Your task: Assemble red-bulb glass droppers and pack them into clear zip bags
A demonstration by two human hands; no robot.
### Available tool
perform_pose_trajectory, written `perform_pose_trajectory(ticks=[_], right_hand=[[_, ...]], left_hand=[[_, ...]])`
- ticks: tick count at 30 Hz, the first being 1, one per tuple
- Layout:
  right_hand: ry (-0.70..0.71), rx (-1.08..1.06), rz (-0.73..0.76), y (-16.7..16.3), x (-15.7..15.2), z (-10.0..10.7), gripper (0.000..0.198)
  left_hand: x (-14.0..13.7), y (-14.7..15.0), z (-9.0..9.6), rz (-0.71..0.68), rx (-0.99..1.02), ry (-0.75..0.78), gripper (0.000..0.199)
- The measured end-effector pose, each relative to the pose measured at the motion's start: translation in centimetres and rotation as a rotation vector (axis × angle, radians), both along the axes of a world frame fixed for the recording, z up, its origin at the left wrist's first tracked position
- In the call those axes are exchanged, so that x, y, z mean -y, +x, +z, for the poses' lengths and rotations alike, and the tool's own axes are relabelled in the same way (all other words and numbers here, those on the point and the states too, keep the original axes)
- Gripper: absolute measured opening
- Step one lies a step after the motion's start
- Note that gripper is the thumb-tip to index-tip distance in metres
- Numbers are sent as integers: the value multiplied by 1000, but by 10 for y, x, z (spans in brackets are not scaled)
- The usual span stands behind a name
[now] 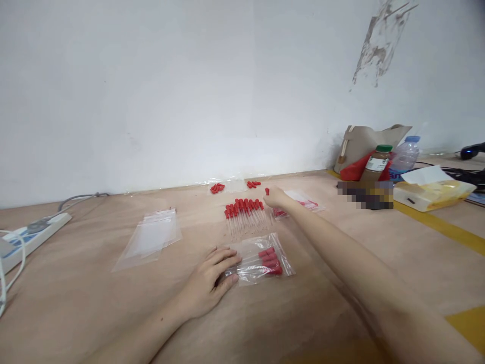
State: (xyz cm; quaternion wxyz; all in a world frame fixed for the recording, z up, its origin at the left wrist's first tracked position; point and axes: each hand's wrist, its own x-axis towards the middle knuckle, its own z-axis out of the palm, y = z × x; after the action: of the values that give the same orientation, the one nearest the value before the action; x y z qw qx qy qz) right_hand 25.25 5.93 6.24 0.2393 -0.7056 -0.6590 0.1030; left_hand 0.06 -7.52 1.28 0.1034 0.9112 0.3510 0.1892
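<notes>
My left hand (214,273) lies with fingers stretched and thumb apart on the lower end of a clear zip bag (248,275). Inside that bag are several droppers with red rubber bulbs (270,260); their tips are hidden near my fingers. Farther off, my right hand (277,197) is closed in a pinch on a dropper, whose red bulb (267,191) sticks up; its tube is hard to make out. Left of this hand, a row of glass droppers (244,212) rests with red bulbs pointing away. Another bag with red bulbs (303,199) sits partly behind my right wrist.
Flat clear zip bags (155,232) are stacked at left. Loose red bulbs (217,188) lie by the wall, with more red bulbs (253,184) beside them. A power strip (38,237) is far left. At right stand a brown bottle (375,164), a water bottle (407,154) and a tissue pack (434,192).
</notes>
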Motion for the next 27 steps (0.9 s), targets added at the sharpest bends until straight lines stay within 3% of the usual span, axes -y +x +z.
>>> perform_pose_trajectory(ticks=[3, 5, 7, 11, 20, 24, 27], right_hand=[[67, -171, 4, 27, 30, -1, 33], [146, -573, 65, 45, 56, -11, 43], [206, -833, 76, 58, 80, -25, 45], [266, -1143, -65, 62, 108, -49, 44], [277, -1271, 9, 39, 115, -64, 45], [126, -1378, 66, 33, 118, -67, 37], [5, -1326, 106, 31, 122, -67, 32]], left_hand=[[0, 0, 1, -6, -4, -2, 35], [0, 1, 2, -4, -13, -4, 35], [0, 1, 3, 0, -20, -2, 35], [1, 1, 3, -2, -25, 6, 35], [0, 1, 4, -3, -33, -4, 36], [1, 1, 4, -8, -20, -6, 36], [2, 1, 5, 3, -13, 1, 37]])
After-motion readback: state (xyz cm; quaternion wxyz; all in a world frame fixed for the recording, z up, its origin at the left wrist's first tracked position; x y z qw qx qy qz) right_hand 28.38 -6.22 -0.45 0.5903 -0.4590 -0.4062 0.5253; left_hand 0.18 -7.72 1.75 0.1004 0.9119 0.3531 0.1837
